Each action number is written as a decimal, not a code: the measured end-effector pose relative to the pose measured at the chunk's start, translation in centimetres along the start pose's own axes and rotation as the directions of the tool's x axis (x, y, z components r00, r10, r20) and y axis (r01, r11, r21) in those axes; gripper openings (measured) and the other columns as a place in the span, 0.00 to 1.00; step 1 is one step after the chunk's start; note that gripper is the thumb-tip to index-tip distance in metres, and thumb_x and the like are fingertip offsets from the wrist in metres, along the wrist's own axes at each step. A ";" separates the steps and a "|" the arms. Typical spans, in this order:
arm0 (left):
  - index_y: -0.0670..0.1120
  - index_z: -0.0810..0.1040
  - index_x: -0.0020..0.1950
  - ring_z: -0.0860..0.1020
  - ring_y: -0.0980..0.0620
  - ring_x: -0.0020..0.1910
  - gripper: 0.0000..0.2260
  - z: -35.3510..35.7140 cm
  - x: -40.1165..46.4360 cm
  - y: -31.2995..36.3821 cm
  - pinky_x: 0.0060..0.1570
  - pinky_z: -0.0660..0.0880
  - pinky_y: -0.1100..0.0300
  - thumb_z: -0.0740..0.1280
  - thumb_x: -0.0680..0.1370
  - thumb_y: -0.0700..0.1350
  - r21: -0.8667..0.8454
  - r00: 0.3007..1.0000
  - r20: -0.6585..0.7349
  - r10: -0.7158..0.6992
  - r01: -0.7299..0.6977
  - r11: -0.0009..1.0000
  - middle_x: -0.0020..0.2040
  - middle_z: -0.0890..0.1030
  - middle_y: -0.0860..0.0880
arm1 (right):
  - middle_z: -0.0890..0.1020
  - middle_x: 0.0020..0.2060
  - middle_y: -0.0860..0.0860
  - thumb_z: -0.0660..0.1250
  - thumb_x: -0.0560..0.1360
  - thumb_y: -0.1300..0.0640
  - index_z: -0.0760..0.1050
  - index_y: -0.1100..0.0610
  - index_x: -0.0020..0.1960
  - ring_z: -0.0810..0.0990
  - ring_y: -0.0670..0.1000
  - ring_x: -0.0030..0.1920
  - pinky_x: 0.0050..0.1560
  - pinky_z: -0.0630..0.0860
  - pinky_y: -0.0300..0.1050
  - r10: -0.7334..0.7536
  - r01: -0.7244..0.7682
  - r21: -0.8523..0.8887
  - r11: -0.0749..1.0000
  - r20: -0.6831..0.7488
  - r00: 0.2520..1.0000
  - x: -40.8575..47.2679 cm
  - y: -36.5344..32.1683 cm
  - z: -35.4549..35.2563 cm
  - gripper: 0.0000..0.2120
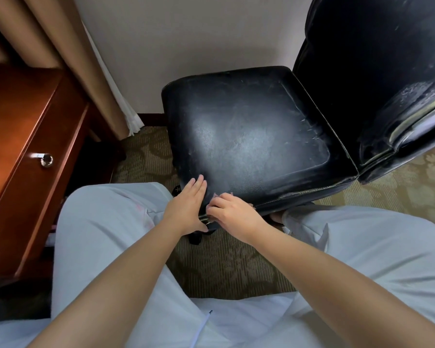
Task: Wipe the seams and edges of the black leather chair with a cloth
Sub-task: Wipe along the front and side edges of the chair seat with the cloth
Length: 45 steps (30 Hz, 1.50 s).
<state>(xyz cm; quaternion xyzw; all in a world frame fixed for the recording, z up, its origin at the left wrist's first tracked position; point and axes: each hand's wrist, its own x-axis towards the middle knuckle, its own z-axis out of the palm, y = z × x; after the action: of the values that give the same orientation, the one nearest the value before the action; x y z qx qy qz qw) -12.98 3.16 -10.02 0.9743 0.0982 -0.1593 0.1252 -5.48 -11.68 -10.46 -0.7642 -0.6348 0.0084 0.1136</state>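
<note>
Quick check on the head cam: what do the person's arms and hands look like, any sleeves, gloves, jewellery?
Both forearms are bare right up to the frame edge, no sleeves showing. The left hand and right hand wear no gloves, and no rings, watch or wristbands show. Light grey trousers cover the knees below.

Wooden drawer unit (23, 151) with knob (46, 160), tan curtain (86, 59), patterned carpet (224, 267)

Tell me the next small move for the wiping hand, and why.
Probably slide the right hand, which grips the small pinkish cloth, rightward along the black leather chair seat's stitched front seam: it sits at the corner, where the flat left hand steadies the seat.
</note>
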 end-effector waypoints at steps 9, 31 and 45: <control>0.46 0.39 0.78 0.39 0.53 0.77 0.53 -0.1 -0.1 0.1 0.73 0.61 0.54 0.74 0.69 0.59 -0.025 1.000 -0.002 -0.005 0.005 1.000 0.78 0.37 0.52 | 0.83 0.42 0.48 0.80 0.59 0.63 0.83 0.57 0.44 0.79 0.51 0.39 0.43 0.79 0.43 -0.044 0.044 -0.019 0.999 0.001 0.999 -1.3 1.7 -0.8 0.15; 0.47 0.39 0.78 0.39 0.53 0.77 0.53 0.0 -0.1 -0.5 0.72 0.62 0.53 0.74 0.69 0.59 -0.022 1.000 -0.003 0.013 -0.013 1.000 0.78 0.36 0.52 | 0.82 0.44 0.49 0.76 0.66 0.62 0.80 0.57 0.46 0.78 0.52 0.43 0.47 0.79 0.49 -0.081 0.081 0.011 0.997 0.019 0.997 -0.9 0.6 0.2 0.10; 0.47 0.39 0.78 0.40 0.53 0.77 0.53 -0.1 -0.2 -0.3 0.72 0.62 0.54 0.75 0.69 0.57 -0.009 1.000 0.002 0.021 -0.021 1.000 0.78 0.36 0.52 | 0.83 0.44 0.49 0.77 0.65 0.59 0.81 0.56 0.46 0.79 0.51 0.44 0.47 0.80 0.48 -0.067 0.067 0.012 0.998 0.015 0.998 -0.4 0.7 0.7 0.11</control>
<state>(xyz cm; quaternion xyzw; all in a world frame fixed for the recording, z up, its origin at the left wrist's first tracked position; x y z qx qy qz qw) -13.17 3.44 -9.89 0.9746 0.0884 -0.1584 0.1315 -4.95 -12.05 -11.36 -0.7418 -0.6609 0.0140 0.1133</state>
